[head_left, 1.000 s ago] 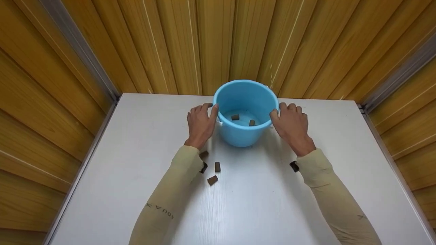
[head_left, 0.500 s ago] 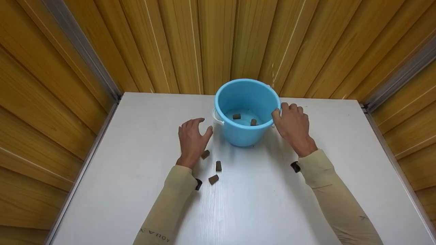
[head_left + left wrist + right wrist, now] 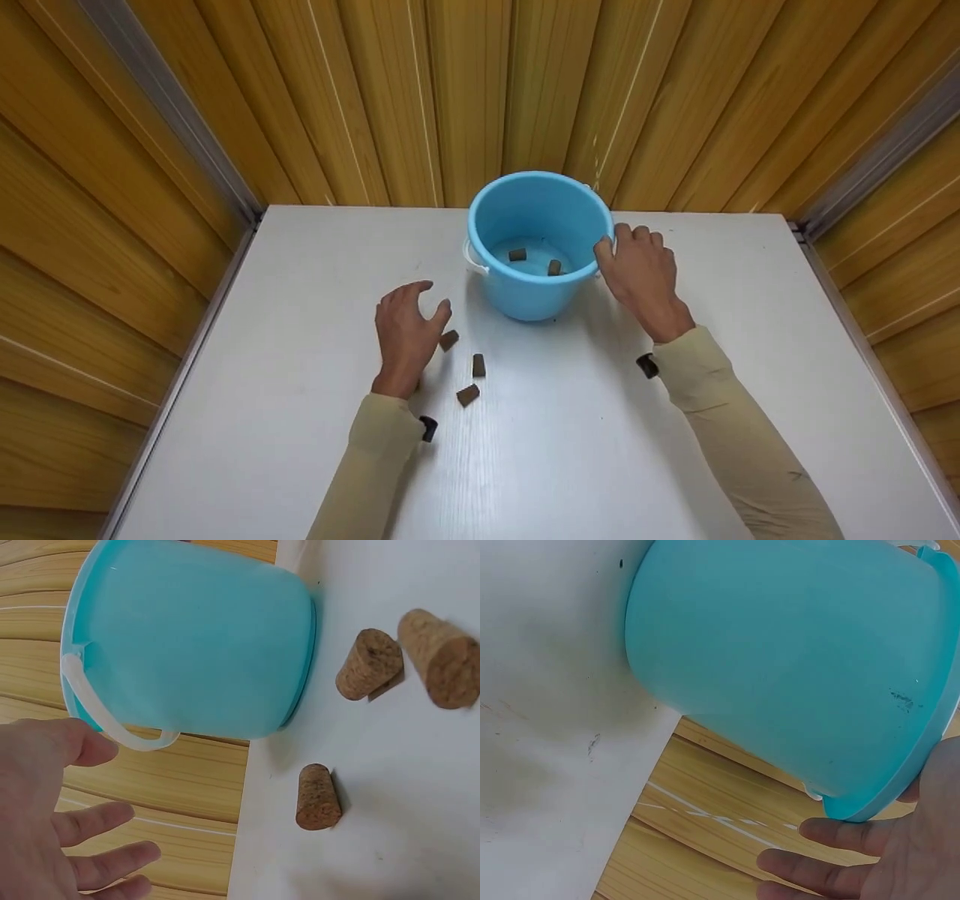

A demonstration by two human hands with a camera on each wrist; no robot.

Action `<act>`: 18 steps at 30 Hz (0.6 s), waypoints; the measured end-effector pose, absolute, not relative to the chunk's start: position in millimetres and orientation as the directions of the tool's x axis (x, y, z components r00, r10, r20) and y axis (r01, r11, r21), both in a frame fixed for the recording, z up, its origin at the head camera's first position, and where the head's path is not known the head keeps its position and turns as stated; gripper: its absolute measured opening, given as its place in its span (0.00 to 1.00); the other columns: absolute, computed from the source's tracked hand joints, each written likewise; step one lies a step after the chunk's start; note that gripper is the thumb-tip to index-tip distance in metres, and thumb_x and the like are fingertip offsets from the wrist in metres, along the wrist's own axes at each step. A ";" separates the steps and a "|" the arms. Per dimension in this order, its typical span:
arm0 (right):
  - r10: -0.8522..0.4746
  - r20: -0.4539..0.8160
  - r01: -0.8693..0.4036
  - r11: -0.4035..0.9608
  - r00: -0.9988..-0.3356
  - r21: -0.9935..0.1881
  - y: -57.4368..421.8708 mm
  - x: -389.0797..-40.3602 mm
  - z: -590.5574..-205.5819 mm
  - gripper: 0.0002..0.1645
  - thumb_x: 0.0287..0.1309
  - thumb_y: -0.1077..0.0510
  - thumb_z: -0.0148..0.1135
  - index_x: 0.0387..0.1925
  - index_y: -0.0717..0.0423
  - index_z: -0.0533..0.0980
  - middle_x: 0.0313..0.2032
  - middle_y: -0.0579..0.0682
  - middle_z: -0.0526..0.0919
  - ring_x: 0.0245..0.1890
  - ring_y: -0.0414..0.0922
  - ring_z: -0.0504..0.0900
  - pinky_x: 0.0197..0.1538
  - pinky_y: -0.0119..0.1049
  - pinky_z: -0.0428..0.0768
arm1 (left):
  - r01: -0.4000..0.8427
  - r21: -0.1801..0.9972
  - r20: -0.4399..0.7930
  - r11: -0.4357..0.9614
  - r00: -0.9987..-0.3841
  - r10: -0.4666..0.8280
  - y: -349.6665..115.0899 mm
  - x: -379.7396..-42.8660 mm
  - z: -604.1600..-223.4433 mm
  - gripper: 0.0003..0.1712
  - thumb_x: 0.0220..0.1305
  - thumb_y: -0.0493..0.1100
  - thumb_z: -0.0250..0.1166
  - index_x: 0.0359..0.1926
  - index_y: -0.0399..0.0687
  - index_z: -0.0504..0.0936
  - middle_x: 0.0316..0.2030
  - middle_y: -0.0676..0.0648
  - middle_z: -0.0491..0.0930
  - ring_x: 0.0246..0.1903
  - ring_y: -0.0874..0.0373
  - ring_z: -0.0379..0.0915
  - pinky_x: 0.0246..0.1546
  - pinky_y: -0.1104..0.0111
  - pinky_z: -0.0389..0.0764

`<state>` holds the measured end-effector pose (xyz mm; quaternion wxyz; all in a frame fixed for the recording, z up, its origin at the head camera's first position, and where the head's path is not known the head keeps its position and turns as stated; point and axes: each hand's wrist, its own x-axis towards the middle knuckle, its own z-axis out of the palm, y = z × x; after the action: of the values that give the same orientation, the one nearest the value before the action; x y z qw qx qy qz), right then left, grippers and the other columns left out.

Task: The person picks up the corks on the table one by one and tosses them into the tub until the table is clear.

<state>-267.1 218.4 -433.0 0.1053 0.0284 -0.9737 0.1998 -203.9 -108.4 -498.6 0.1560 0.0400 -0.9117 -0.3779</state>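
A light blue bucket stands upright on the white table, its white handle hanging down at the left side. Two brown corks lie on the bucket's floor. My right hand pinches the rim on the right, thumb over the edge; the right wrist view shows its fingers below the rim. Left of the bucket, my left hand hovers with thumb and fingers spread, holding nothing. Close to it lies a cork; another cork and a third cork lie nearer the front.
The white table reaches back to a wall of wood-look panels. Similar panels rise along the left and right sides. Part of one more cork peeks out beside the left wrist.
My left hand has let go of the bucket's rim and drawn back left and toward me, over the corks. The bucket's handle has dropped into view; the right hand stays at the rim.
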 end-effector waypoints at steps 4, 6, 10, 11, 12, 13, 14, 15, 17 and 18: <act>-0.013 0.209 -0.096 0.914 -0.978 -0.393 218.0 -267.7 -432.3 0.36 0.78 0.46 0.38 0.62 0.74 0.73 0.48 0.72 0.78 0.49 0.68 0.74 0.51 0.67 0.76 | 0.037 0.707 0.248 0.707 -0.948 -0.199 -113.7 -195.3 -501.9 0.24 0.69 0.48 0.71 0.61 0.40 0.84 0.61 0.39 0.82 0.66 0.39 0.71 0.68 0.47 0.67; -0.012 0.205 -0.095 0.912 -0.979 -0.399 217.7 -267.9 -432.1 0.36 0.78 0.45 0.39 0.62 0.74 0.73 0.48 0.72 0.78 0.49 0.68 0.74 0.52 0.67 0.76 | 0.029 0.711 0.239 0.702 -0.950 -0.202 -116.4 -190.5 -504.2 0.24 0.68 0.48 0.72 0.60 0.40 0.84 0.60 0.38 0.83 0.65 0.39 0.71 0.68 0.47 0.67; -0.011 0.200 -0.094 0.907 -0.980 -0.410 217.8 -268.8 -432.6 0.37 0.78 0.45 0.39 0.62 0.74 0.73 0.48 0.72 0.77 0.49 0.68 0.74 0.52 0.67 0.76 | 0.015 0.713 0.231 0.701 -0.949 -0.215 -121.9 -181.6 -508.7 0.24 0.67 0.47 0.73 0.59 0.39 0.85 0.59 0.37 0.83 0.64 0.38 0.72 0.67 0.46 0.69; -0.010 0.205 -0.096 0.906 -0.979 -0.412 218.0 -268.8 -432.6 0.36 0.77 0.45 0.39 0.62 0.74 0.74 0.48 0.72 0.78 0.49 0.68 0.74 0.51 0.67 0.76 | 0.015 0.710 0.236 0.704 -0.947 -0.217 -122.9 -179.8 -509.5 0.24 0.67 0.47 0.73 0.59 0.38 0.85 0.58 0.37 0.83 0.64 0.37 0.73 0.66 0.46 0.69; -0.010 0.210 -0.098 0.905 -0.978 -0.414 218.2 -268.9 -432.8 0.36 0.77 0.45 0.39 0.61 0.74 0.74 0.47 0.72 0.78 0.48 0.68 0.74 0.50 0.67 0.76 | 0.015 0.708 0.239 0.706 -0.946 -0.220 -123.9 -178.1 -510.4 0.24 0.67 0.46 0.73 0.59 0.38 0.85 0.58 0.37 0.83 0.63 0.37 0.73 0.66 0.46 0.69; -0.011 0.215 -0.101 0.904 -0.976 -0.414 218.5 -269.0 -433.0 0.36 0.77 0.45 0.39 0.60 0.74 0.74 0.46 0.71 0.78 0.47 0.68 0.74 0.50 0.67 0.76 | 0.014 0.706 0.241 0.708 -0.945 -0.221 -124.6 -176.6 -511.4 0.23 0.67 0.46 0.73 0.58 0.38 0.85 0.58 0.37 0.83 0.63 0.37 0.73 0.66 0.46 0.70; -0.012 0.221 -0.105 0.904 -0.975 -0.414 218.8 -269.0 -433.0 0.35 0.77 0.45 0.39 0.59 0.74 0.75 0.45 0.71 0.78 0.47 0.68 0.74 0.49 0.67 0.76 | 0.011 0.705 0.239 0.709 -0.945 -0.223 -125.0 -175.0 -512.2 0.23 0.67 0.46 0.73 0.59 0.38 0.85 0.58 0.36 0.83 0.63 0.37 0.73 0.66 0.46 0.70; -0.012 0.225 -0.107 0.903 -0.974 -0.415 219.1 -269.1 -433.1 0.35 0.77 0.46 0.39 0.59 0.73 0.75 0.45 0.71 0.78 0.46 0.68 0.75 0.49 0.67 0.76 | 0.004 0.707 0.232 0.707 -0.946 -0.226 -125.4 -173.2 -513.0 0.24 0.67 0.47 0.73 0.59 0.38 0.85 0.58 0.37 0.83 0.63 0.37 0.73 0.65 0.46 0.71; -0.013 0.223 -0.108 0.901 -0.975 -0.421 219.6 -269.4 -432.8 0.35 0.76 0.46 0.39 0.58 0.73 0.76 0.44 0.71 0.78 0.46 0.68 0.75 0.48 0.66 0.76 | -0.015 0.713 0.211 0.701 -0.949 -0.234 -126.0 -168.8 -515.4 0.24 0.67 0.46 0.73 0.59 0.38 0.85 0.59 0.37 0.83 0.64 0.38 0.72 0.65 0.47 0.72; -0.015 0.218 -0.108 0.900 -0.976 -0.422 219.8 -269.8 -432.7 0.36 0.76 0.45 0.39 0.59 0.73 0.75 0.44 0.71 0.78 0.46 0.67 0.75 0.48 0.66 0.76 | -0.027 0.717 0.196 0.697 -0.951 -0.238 -126.4 -166.3 -517.0 0.24 0.67 0.46 0.73 0.59 0.38 0.85 0.59 0.37 0.82 0.64 0.38 0.72 0.65 0.47 0.73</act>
<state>-269.8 219.8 -432.7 0.1052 0.0316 -0.9690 0.2214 -166.3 -126.4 -517.0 0.1380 0.0727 -0.9107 -0.3824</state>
